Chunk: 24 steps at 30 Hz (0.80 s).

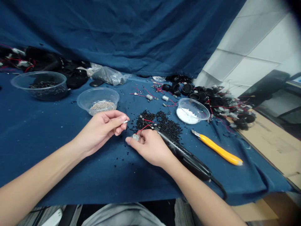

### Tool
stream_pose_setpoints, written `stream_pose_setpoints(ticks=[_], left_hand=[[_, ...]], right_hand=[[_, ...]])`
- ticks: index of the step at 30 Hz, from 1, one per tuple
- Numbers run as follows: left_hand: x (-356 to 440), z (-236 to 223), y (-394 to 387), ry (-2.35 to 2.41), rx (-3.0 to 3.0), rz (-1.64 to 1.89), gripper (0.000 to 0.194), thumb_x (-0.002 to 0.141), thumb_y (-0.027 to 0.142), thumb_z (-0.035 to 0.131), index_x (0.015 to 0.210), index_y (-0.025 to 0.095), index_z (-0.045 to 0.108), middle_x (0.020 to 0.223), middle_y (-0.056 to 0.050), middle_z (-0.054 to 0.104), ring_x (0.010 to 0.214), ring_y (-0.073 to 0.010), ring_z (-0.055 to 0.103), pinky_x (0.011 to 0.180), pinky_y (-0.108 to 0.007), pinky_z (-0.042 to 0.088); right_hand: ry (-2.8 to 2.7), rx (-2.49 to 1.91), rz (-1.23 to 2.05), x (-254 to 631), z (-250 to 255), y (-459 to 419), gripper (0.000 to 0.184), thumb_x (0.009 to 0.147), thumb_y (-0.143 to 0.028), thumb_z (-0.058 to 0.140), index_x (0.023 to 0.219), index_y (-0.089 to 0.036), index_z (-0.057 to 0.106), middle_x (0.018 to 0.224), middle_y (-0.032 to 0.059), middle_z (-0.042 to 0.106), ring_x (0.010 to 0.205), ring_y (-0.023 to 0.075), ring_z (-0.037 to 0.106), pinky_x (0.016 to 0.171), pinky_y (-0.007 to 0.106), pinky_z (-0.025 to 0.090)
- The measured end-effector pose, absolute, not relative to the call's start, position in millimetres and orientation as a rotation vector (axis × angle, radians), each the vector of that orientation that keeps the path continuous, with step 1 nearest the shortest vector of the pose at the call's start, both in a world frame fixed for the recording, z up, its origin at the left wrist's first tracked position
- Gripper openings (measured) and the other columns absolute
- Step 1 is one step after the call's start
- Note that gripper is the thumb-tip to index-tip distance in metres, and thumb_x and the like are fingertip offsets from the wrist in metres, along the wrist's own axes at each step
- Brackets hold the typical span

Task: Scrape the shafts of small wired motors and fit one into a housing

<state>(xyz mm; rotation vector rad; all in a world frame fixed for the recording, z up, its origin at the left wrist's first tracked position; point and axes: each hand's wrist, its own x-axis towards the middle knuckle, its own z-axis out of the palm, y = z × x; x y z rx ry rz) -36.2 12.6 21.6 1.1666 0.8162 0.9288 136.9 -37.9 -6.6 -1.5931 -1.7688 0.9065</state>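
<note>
My left hand (101, 130) is closed, pinching a tiny white piece (126, 121) between thumb and fingertips. Just to its right, my right hand (151, 146) closes around a small motor (135, 137) with a whitish end and red wires. Most of the motor is hidden by the fingers. A black electric screwdriver (184, 153) lies alongside the right hand, its cord trailing toward me. Beyond both hands spreads a pile of tiny black parts (168, 124). The two hands are a short gap apart.
Clear bowls hold grey bits (98, 91), white pieces (205, 116) and dark parts (17, 81). A yellow utility knife (218, 149) lies at right. Loose wired motors (149, 97), black housings (195, 94) and a plastic bag (109, 75) line the back. Cardboard (272, 141) borders the blue cloth.
</note>
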Motion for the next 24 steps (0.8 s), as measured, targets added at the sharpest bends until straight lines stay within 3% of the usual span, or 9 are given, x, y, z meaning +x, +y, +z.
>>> stream_pose_setpoints(ticks=[5, 8, 13, 17, 24], left_hand=[[-35, 21, 11, 0.8, 1.155, 0.946, 0.017, 0.065, 0.027, 0.089, 0.074, 0.017, 0.077, 0.066, 0.001, 0.07, 0.056, -0.0036, 0.057, 0.054, -0.008, 0.048], [-34, 19, 9, 0.813, 1.158, 0.896, 0.019, 0.064, 0.025, 0.089, 0.08, 0.019, 0.08, 0.074, -0.001, 0.075, 0.064, -0.0057, 0.064, 0.062, -0.009, 0.052], [-33, 19, 4, 0.773, 1.171, 0.882, 0.015, 0.067, 0.017, 0.086, 0.08, 0.019, 0.08, 0.072, -0.001, 0.076, 0.065, -0.0065, 0.066, 0.066, -0.01, 0.054], [-34, 19, 4, 0.712, 1.168, 0.87, 0.009, 0.071, 0.014, 0.083, 0.078, 0.018, 0.079, 0.067, 0.0, 0.075, 0.062, -0.0062, 0.066, 0.062, -0.01, 0.053], [-33, 21, 2, 0.672, 1.155, 0.83, 0.005, 0.074, 0.013, 0.08, 0.074, 0.015, 0.075, 0.064, 0.002, 0.071, 0.058, -0.004, 0.063, 0.059, -0.009, 0.05]], right_hand=[[-1.975, -1.771, 0.66, 143, 10, -56, 0.038, 0.086, -0.046, 0.062, 0.059, -0.021, 0.054, 0.051, -0.002, 0.056, 0.05, 0.0142, 0.051, 0.052, 0.026, 0.029], [-1.884, -1.804, 0.587, 181, 29, -76, 0.031, 0.088, -0.048, 0.06, 0.069, -0.022, 0.06, 0.055, -0.0026, 0.06, 0.051, 0.0144, 0.054, 0.051, 0.025, 0.032], [-1.691, -2.198, -0.146, 293, 18, -108, 0.038, 0.084, -0.058, 0.057, 0.094, -0.023, 0.065, 0.087, 0.0064, 0.069, 0.069, 0.0239, 0.063, 0.059, 0.032, 0.041], [-1.778, -2.255, -0.097, 358, -27, -128, 0.048, 0.089, -0.059, 0.045, 0.111, -0.02, 0.061, 0.103, 0.0117, 0.067, 0.089, 0.0299, 0.065, 0.075, 0.04, 0.049], [-1.582, -2.235, 0.036, 369, -43, -146, 0.051, 0.084, -0.067, 0.05, 0.101, -0.02, 0.063, 0.098, 0.0113, 0.069, 0.084, 0.0302, 0.066, 0.074, 0.043, 0.052]])
